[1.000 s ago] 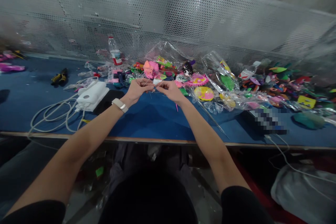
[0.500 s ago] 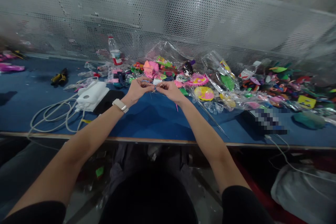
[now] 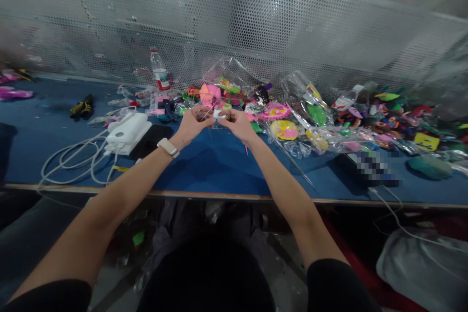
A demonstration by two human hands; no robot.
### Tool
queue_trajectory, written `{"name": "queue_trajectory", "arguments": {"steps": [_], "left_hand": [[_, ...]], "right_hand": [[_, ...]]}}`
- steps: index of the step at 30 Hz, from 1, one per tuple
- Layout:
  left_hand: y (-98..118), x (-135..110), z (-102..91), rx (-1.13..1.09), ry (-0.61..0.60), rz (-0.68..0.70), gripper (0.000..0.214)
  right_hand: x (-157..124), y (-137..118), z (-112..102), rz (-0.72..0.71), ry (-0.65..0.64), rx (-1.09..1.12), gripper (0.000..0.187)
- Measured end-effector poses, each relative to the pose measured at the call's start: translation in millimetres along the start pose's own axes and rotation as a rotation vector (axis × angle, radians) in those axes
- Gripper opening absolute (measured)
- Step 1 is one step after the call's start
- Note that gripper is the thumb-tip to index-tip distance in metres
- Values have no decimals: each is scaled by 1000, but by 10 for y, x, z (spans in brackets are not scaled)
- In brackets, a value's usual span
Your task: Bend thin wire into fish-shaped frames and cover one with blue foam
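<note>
My left hand [image 3: 195, 122], with a pale band on the wrist, is closed in a pinch over the blue table. My right hand [image 3: 236, 123] is pinched as well, its fingertips almost meeting the left ones. Between them shows a small white piece [image 3: 218, 113], touching the right fingertips. Thin, pale thread-like strands stick out around the left fingers; what they belong to is too small to tell. Just behind the hands lies a pink and orange toy shape [image 3: 210, 95]. A thin pink stick [image 3: 246, 149] lies below the right hand.
Bagged colourful pieces [image 3: 387, 126] line the table's back and right. A bottle [image 3: 160, 72] stands by the perforated metal screen [image 3: 256, 14]. At left are a white charger-like box [image 3: 127, 132], coiled cable [image 3: 68, 156] and black-yellow pliers [image 3: 82, 107]. Long tweezers [image 3: 296, 165] lie right.
My fingers have shifted slightly in their pinch, and the white piece between them shows a little differently. Both arms stay nearly where they were.
</note>
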State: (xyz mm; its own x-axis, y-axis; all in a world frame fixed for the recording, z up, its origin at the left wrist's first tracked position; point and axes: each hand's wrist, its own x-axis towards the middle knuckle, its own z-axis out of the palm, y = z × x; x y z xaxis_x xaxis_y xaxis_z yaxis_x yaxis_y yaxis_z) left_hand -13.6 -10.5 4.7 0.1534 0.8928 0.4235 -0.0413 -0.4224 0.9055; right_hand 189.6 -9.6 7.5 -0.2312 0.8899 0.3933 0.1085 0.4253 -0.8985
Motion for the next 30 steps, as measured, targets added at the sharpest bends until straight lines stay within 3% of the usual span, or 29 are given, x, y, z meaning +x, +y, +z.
{"name": "queue_trajectory", "arguments": {"steps": [4,10,16,23,30], "left_hand": [[-10,3,23,-7,53,29,38],[14,-4,21,1,37,30,37],[75,-34,33,18,-1,40,32],[60,-34,30,4,-61,62,30],[27,-33,34,17,-105,7,39]], "right_hand": [[3,11,-10,32,5,15,50],[-10,8,17,51,17,54,71],[-31,-56,42,42,-31,76,73],[-35,-65,64,47,46,43,78],[-25,-70,82,55,32,117,75]]}}
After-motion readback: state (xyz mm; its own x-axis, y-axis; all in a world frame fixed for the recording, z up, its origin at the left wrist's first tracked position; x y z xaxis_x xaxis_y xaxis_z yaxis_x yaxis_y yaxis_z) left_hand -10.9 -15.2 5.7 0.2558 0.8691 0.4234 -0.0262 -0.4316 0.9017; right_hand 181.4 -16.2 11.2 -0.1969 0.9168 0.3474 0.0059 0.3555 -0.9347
